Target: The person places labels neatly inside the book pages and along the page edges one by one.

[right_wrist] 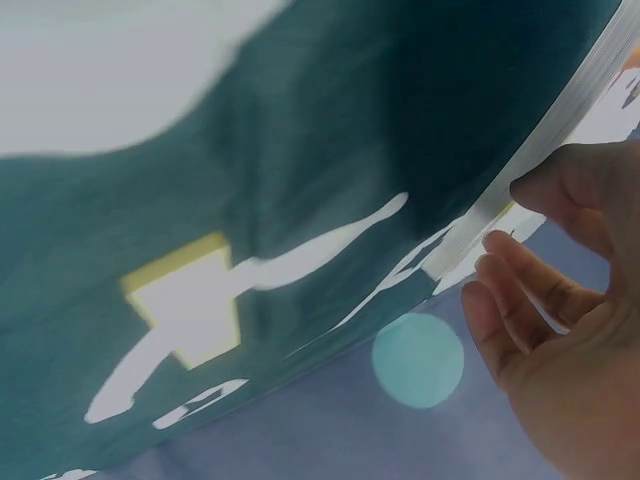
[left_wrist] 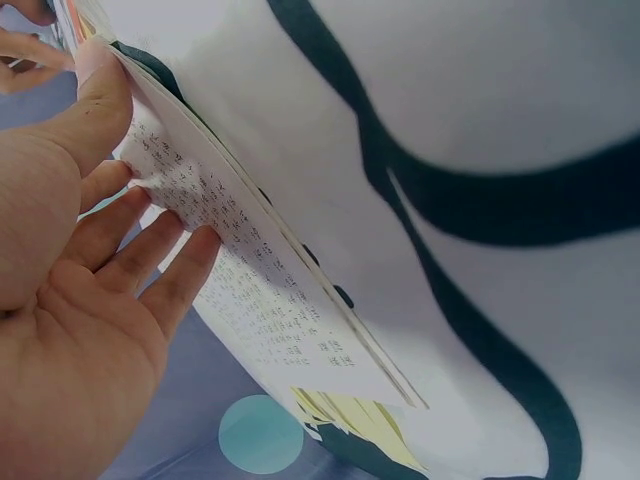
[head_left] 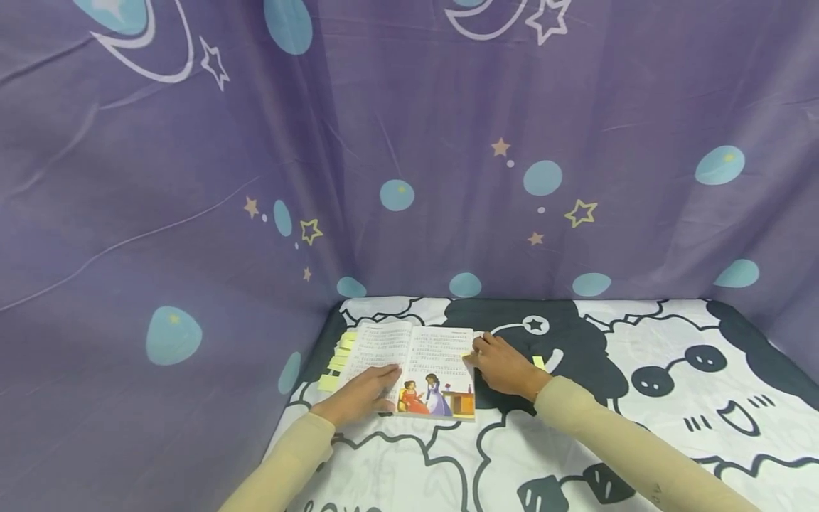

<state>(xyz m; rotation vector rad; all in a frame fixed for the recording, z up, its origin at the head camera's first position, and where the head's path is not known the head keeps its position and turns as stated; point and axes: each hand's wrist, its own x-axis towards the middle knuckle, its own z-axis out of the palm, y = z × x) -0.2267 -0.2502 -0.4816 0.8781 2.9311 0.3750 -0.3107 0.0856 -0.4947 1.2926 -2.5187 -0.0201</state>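
An open book (head_left: 441,355) lies on the sheep-patterned cloth, with printed text and a coloured picture of two figures on its right page. My left hand (head_left: 361,395) rests on the left page, fingers extended over the text (left_wrist: 270,290) and thumb by the bottom edge. At the outer edge of the right page, my right hand (head_left: 505,364) pinches a small yellow sticky note (head_left: 466,355), mostly covered by the fingers. From the right wrist, its thumb (right_wrist: 560,190) is seen close against the book's page edges (right_wrist: 560,120). Several yellow sticky notes (head_left: 339,359) stick out along the book's left side.
Another yellow-edged sticky note (right_wrist: 195,305) lies on the dark part of the cloth (head_left: 589,355), near the right wrist. Purple curtains (head_left: 448,235) with stars and blue ovals hang behind the table and along its left side.
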